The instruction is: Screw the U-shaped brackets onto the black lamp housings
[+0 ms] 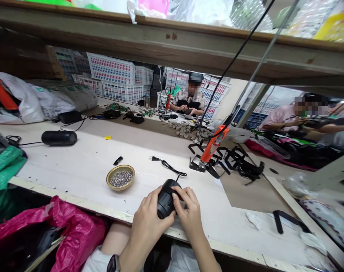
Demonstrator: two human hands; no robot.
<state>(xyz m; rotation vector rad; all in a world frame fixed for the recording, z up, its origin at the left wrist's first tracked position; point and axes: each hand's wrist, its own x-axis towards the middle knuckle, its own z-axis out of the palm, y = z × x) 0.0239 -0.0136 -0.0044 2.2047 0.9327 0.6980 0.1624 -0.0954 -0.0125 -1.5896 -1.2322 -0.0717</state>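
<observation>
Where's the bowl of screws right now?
In the head view, the bowl of screws sits on the white table, left of both hands, left hand and right hand, which hold the black device.

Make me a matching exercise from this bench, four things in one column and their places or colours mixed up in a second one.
Things:
1. black device
2. bowl of screws
3. electric screwdriver
4. black cylinder

Places or colours:
A. orange, hanging on a cable
B. lying far left on the table
C. held in both hands
D. brass-coloured, left of the hands

Pairs: 1-C, 2-D, 3-A, 4-B
</observation>
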